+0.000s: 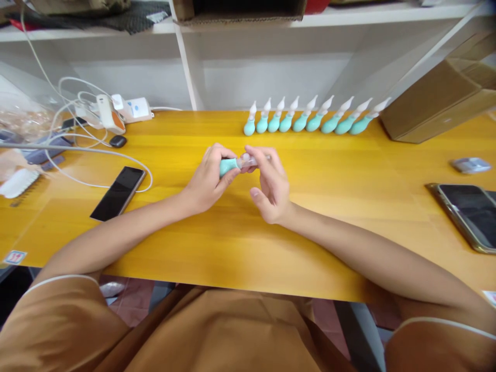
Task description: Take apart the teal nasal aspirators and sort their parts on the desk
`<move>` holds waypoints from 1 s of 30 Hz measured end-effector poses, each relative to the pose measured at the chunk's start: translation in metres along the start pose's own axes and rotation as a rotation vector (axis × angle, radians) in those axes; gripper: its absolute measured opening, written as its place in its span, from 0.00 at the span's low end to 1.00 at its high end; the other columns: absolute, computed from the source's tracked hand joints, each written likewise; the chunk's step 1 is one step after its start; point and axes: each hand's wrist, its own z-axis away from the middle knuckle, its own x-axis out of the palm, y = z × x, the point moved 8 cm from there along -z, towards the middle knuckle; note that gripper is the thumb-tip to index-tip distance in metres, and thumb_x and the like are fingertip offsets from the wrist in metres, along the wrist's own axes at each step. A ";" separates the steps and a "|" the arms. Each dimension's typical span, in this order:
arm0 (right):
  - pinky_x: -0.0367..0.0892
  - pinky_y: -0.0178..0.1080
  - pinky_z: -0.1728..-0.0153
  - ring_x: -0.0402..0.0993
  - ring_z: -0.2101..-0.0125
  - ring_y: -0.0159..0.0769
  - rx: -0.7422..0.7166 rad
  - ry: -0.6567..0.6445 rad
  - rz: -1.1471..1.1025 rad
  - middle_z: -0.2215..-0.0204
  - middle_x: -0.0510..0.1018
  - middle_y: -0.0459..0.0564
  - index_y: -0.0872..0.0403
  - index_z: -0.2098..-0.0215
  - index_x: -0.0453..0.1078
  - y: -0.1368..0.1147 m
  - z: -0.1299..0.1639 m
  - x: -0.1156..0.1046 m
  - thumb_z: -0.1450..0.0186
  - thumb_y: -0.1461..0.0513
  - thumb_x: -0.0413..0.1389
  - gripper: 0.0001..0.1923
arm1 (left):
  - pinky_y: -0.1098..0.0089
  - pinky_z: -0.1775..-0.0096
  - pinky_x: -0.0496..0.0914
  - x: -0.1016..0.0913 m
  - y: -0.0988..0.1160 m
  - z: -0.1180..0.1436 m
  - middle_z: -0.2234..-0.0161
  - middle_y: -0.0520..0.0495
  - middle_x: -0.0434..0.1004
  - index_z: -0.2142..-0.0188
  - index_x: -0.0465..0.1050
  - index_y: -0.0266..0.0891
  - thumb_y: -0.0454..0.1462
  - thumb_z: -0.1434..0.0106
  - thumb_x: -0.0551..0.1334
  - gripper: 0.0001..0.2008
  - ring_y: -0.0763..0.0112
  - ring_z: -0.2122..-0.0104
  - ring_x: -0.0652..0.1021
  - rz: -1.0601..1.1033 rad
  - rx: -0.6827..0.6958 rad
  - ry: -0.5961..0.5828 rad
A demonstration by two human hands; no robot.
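Observation:
My left hand point(211, 178) grips the teal bulb point(228, 166) of a small squeeze device above the middle of the yellow wooden table point(248, 237). My right hand point(271, 183) pinches its clear tip piece point(248, 161) between thumb and fingers, right at the bulb's end. Both hands meet over the table centre. Behind them, along the back edge, a row of several finished teal bulbs with white tips point(310, 121) stands upright.
A black phone point(118, 192) lies to the left beside white cables point(77, 150) and a charger block point(134, 109). Another phone point(467, 214) and a small clear packet point(470, 165) lie at the right. A cardboard box point(437, 101) stands at the back right, with white shelving point(186, 67) behind.

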 end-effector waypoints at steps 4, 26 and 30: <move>0.79 0.62 0.51 0.76 0.50 0.56 -0.061 -0.052 0.066 0.42 0.73 0.62 0.46 0.21 0.63 -0.001 -0.006 -0.005 0.26 0.43 0.54 0.39 | 0.56 0.50 0.73 0.000 0.002 -0.002 0.51 0.41 0.76 0.46 0.65 0.43 0.56 0.18 0.55 0.20 0.58 0.51 0.77 -0.022 0.073 -0.016; 0.76 0.60 0.50 0.70 0.43 0.58 0.039 -0.036 -0.056 0.38 0.71 0.61 0.43 0.16 0.53 -0.012 0.003 0.007 0.24 0.39 0.50 0.43 | 0.57 0.47 0.76 0.001 0.006 0.011 0.50 0.42 0.78 0.47 0.64 0.46 0.57 0.22 0.63 0.21 0.60 0.49 0.81 0.179 -0.047 0.102; 0.76 0.61 0.48 0.71 0.42 0.58 0.090 -0.098 -0.014 0.37 0.72 0.60 0.41 0.17 0.54 -0.011 -0.008 0.001 0.24 0.37 0.49 0.43 | 0.58 0.47 0.77 -0.002 -0.003 0.006 0.48 0.41 0.81 0.46 0.67 0.45 0.61 0.25 0.65 0.25 0.59 0.48 0.83 0.202 -0.178 0.066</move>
